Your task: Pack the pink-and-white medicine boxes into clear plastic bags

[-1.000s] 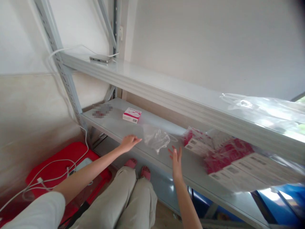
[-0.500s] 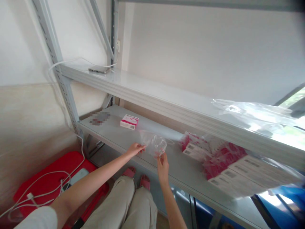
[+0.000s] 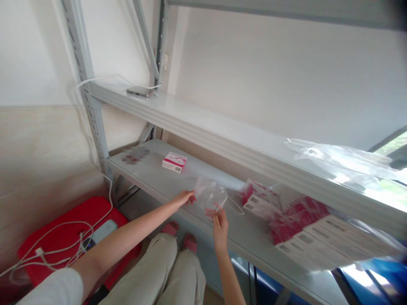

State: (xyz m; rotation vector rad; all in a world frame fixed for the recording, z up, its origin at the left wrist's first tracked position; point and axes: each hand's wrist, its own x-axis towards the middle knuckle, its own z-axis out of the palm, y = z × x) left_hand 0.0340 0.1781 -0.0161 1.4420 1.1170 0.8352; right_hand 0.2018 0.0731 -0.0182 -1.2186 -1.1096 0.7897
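A clear plastic bag (image 3: 208, 192) with a white drawstring is stretched between my two hands, above the front of the lower grey shelf (image 3: 152, 180). My left hand (image 3: 185, 198) pinches the bag's left edge. On the right side, my right hand (image 3: 220, 220) grips it near the string, which loops out to the right. Behind my left hand, a small white and pink box (image 3: 174, 162) lies on the shelf. To the right of the bag are several similar pink and white boxes (image 3: 299, 220) wrapped in clear plastic.
The upper shelf (image 3: 203, 118) carries a flat grey device (image 3: 140, 91) with a white cable and clear plastic bags (image 3: 340, 156). A blurred-out item (image 3: 135, 155) lies at the lower shelf's left end. On the floor, a red case (image 3: 60, 233) bears cables.
Both hands have shifted slightly right relative to the shelf, still holding the bag. The drawstring loop now hangs lower on the right. The head view has tilted a little.
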